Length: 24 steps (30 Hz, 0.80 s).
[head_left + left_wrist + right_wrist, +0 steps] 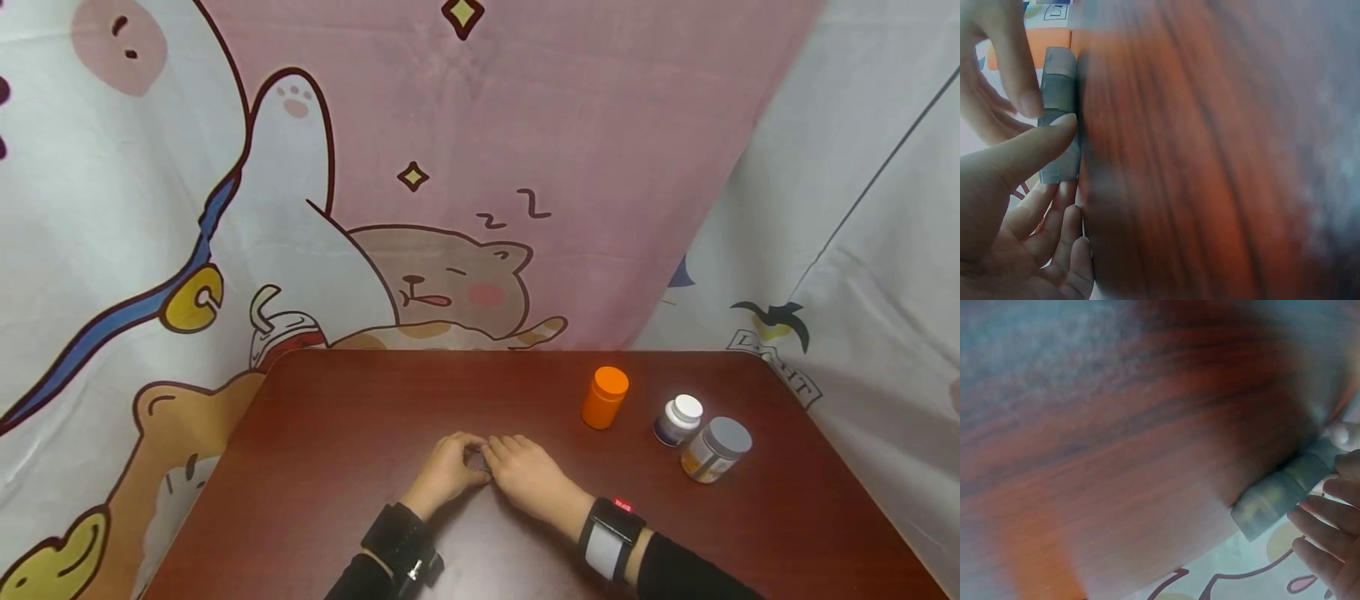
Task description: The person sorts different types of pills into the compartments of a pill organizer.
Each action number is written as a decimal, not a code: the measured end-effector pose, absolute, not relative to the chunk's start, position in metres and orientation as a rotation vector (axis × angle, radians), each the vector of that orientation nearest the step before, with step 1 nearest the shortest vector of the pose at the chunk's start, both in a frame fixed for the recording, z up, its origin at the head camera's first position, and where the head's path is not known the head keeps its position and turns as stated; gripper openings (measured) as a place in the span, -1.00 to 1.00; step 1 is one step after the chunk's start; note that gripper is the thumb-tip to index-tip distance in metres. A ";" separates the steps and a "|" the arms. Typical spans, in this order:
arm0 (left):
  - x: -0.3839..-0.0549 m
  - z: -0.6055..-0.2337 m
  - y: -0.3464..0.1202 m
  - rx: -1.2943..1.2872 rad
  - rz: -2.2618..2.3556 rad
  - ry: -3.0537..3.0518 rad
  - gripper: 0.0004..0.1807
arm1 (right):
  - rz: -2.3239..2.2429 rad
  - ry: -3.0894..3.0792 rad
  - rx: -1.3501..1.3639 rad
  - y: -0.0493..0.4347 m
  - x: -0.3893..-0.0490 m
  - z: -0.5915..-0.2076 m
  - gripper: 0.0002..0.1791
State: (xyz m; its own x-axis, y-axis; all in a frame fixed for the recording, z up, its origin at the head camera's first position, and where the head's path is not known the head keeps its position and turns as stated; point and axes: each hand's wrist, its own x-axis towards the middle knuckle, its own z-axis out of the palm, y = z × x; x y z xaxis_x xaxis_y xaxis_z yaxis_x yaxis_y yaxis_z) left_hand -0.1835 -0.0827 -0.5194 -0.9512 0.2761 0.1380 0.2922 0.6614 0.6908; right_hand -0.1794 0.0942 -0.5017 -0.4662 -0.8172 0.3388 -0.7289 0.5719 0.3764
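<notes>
A small grey translucent case (1059,94) in segments, looking like a pill box, lies between both hands low over the table. My left hand (447,472) grips it, its thumb across the near face in the left wrist view and its other fingers (1054,240) bent beneath one end. From the other side my right hand (528,472) meets the case, fingertips at its edge. In the right wrist view the pill box (1279,492) shows its long side beside the fingers (1325,534). From the head camera, the hands hide most of it.
On the right part of the brown table (337,408) stand an orange bottle (603,400), a white-capped bottle (678,421) and a grey-lidded jar (716,451). A cartoon-printed cloth (585,167) hangs behind the table's far edge.
</notes>
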 end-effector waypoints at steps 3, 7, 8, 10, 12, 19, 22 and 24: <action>-0.184 -0.521 -0.083 -0.479 -1.213 -2.828 -0.51 | -0.345 -2.300 1.244 0.092 -0.180 -0.505 -0.65; -0.183 -0.521 -0.083 -0.457 -1.222 -2.825 -0.52 | -0.424 -2.245 1.248 0.091 -0.181 -0.508 -0.66; -0.183 -0.521 -0.083 -0.458 -1.217 -2.827 -0.52 | -0.438 -2.235 1.251 0.091 -0.181 -0.508 -0.66; -0.182 -0.521 -0.082 -0.455 -1.193 -2.836 -0.52 | -0.457 -2.225 1.257 0.092 -0.180 -0.509 -0.65; -0.182 -0.521 -0.082 -0.453 -1.171 -2.846 -0.53 | -0.471 -2.221 1.264 0.092 -0.179 -0.509 -0.64; -0.183 -0.522 -0.081 -0.426 -1.129 -2.831 -0.57 | -0.471 -2.237 1.266 0.092 -0.177 -0.513 -0.63; -0.184 -0.522 -0.081 -0.406 -1.118 -2.828 -0.59 | -0.488 -2.239 1.277 0.091 -0.177 -0.515 -0.62; -0.183 -0.522 -0.080 -0.402 -1.116 -2.825 -0.59 | -0.504 -2.241 1.286 0.091 -0.177 -0.515 -0.61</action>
State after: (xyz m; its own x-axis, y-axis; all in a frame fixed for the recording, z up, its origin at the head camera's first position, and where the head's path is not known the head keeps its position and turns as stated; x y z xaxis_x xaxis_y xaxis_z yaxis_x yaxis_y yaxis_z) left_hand -0.1833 -0.0805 -0.5221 -0.9626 0.2135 0.1669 0.2699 0.7007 0.6604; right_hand -0.1770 0.0912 -0.5153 -0.4261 -0.8722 0.2402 -0.6855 0.4845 0.5434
